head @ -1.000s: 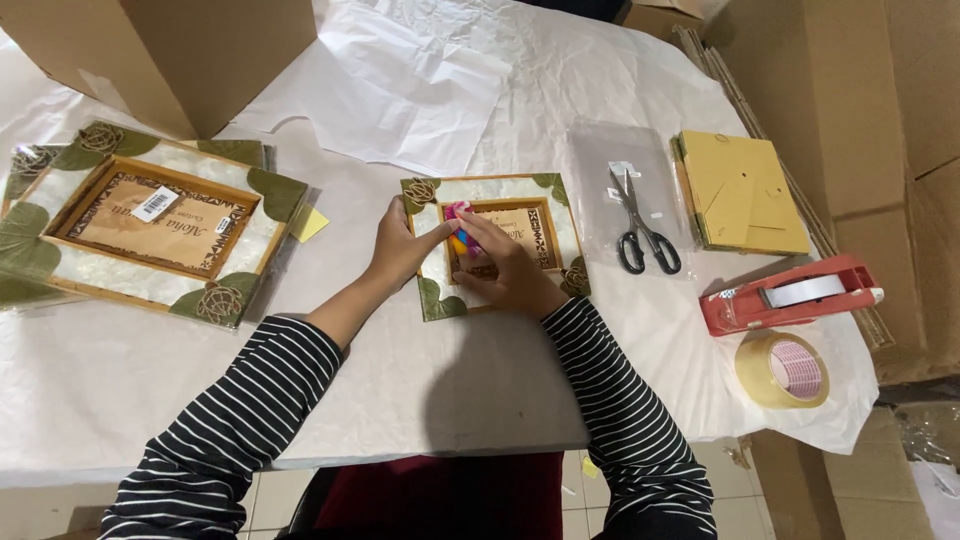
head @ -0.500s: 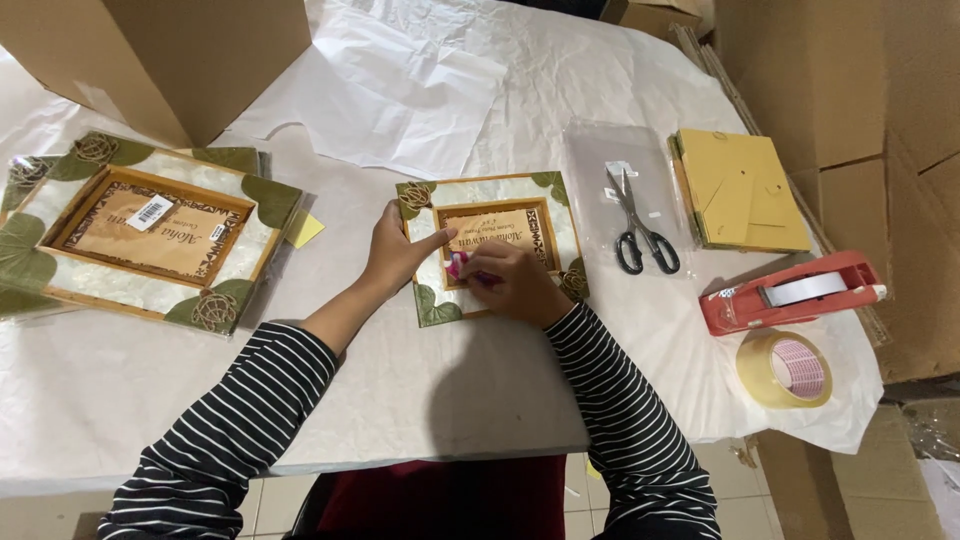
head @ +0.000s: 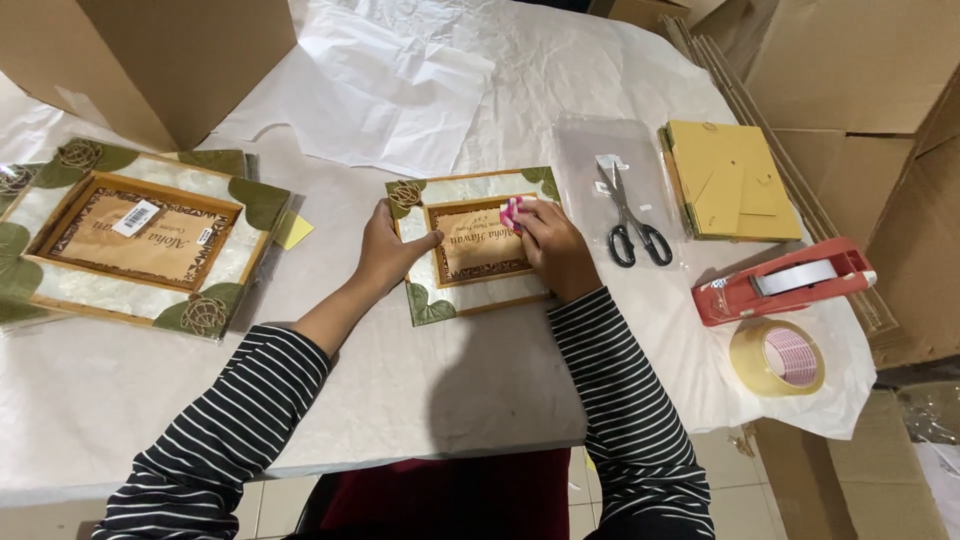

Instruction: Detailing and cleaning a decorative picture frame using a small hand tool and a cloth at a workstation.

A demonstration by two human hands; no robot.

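Since the earlier frames, the right hand [head: 553, 245] has carried its pink-and-white cloth [head: 511, 212] from the middle of the small picture frame [head: 470, 243] up to the frame's upper right part, while the left hand [head: 388, 245] has kept its place on the left border. A table covered in white paper [head: 480, 390] fills most of the view, with a large cardboard box [head: 170, 55] at the upper left of the frame. Below it, at the left edge, lies a bigger leaf-decorated picture frame [head: 135, 240] in clear wrap. At centre sits the small frame, flat on the paper, green leaf corners showing. The left hand is closed on its left edge, thumb over the top face; the right hand's fingers are curled, pressing the cloth onto the frame. To the right lie a stack of yellow-brown backing boards [head: 730, 180], a red tape dispenser [head: 785, 280], a roll of clear tape [head: 778, 357] at the lower right, and black-handled scissors [head: 630, 215] on a clear plastic bag [head: 610, 150].
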